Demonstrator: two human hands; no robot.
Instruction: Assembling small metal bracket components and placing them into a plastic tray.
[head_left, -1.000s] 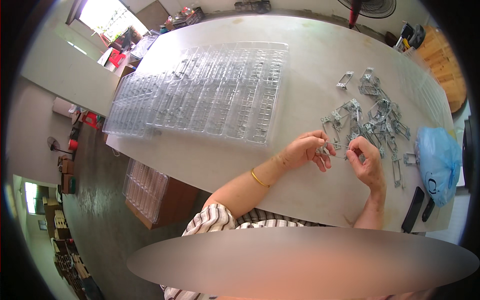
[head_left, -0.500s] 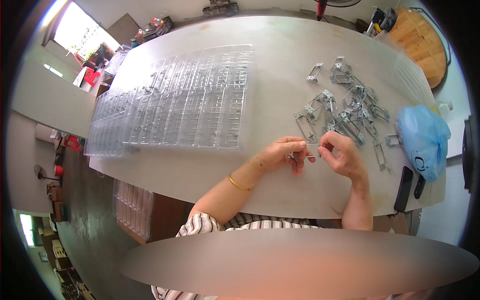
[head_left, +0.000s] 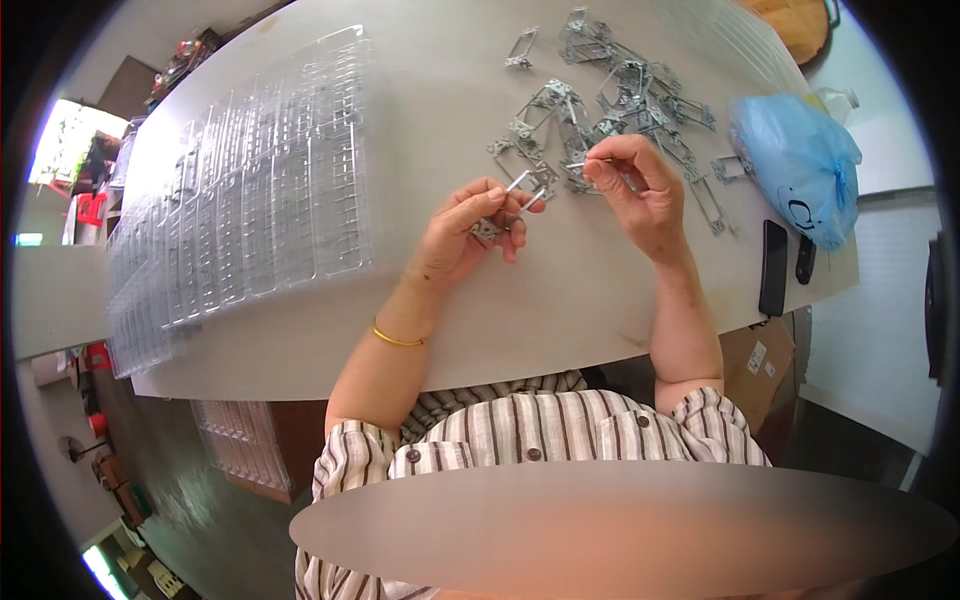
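Note:
My left hand (head_left: 462, 226) is closed around a small metal bracket (head_left: 484, 230), whose two thin prongs stick out past the fingers toward the right. To its right, my right hand (head_left: 645, 205) is raised over the table, thumb and forefinger pinched on a short thin metal rod (head_left: 576, 165). The two hands are apart. Just beyond them lies a loose pile of silvery metal frames (head_left: 632, 92), tangled together. One separate frame (head_left: 521, 48) rests farther back, left of the pile.
Stacked clear plastic trays (head_left: 345, 262) with many slots cover the table's left side. At the right sit a tied blue plastic bag (head_left: 800, 170), a black phone (head_left: 773, 265) and a small black object (head_left: 805, 260). A cardboard box (head_left: 752, 375) stands below the right edge.
My hands have drawn apart, the right one lifting away with the thin rod and the bracket's prongs now showing in the left. The whole view has shifted and tilted downward.

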